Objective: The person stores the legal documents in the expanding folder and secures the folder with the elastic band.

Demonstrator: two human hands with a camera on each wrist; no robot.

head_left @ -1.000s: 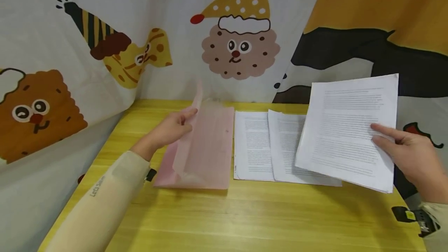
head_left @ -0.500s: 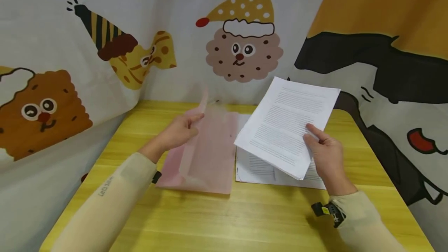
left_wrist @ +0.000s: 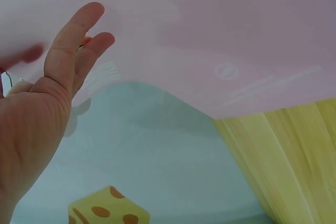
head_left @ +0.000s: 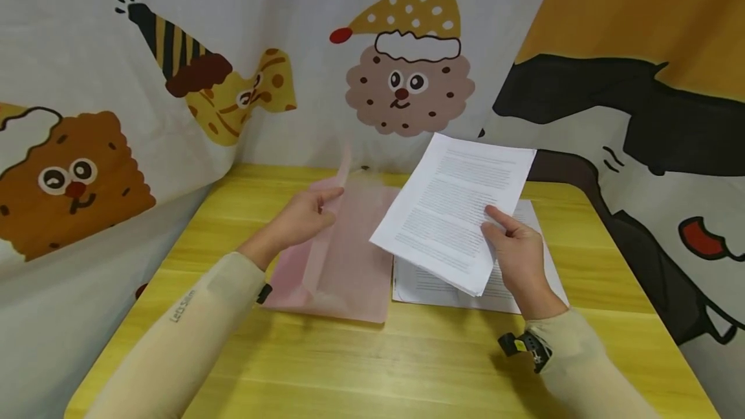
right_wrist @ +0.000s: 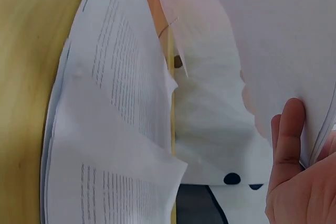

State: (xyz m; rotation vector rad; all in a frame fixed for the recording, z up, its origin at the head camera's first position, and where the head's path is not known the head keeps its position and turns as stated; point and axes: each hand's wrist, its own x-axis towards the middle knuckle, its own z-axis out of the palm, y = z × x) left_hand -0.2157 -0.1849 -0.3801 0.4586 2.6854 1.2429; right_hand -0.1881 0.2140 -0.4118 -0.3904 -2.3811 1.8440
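Observation:
On the left of the table lies a pink translucent document folder [head_left: 361, 257], its cover raised. My left hand [head_left: 297, 218] holds that lifted cover by its edge, and in the left wrist view the fingers [left_wrist: 65, 56] lie against the pink plastic. A thin stack of printed sheets [head_left: 454, 205] is held tilted in the air by my right hand [head_left: 518, 254], thumb on the printed face and other fingers behind. The held stack's left corner reaches over the folder's right edge. Beneath it more printed papers [head_left: 419, 286] lie on the table, partly hidden.
The yellow wood-grain table [head_left: 372, 367] extends in front of the folder and papers. A white curtain [head_left: 314, 128] with cartoon figures hangs along the back and sides. The loose papers [right_wrist: 126, 98] overlap one another in the right wrist view.
My right hand has carried the printed stack leftward, from the table's right side to over the lying papers and toward the folder. The left hand still holds the cover up.

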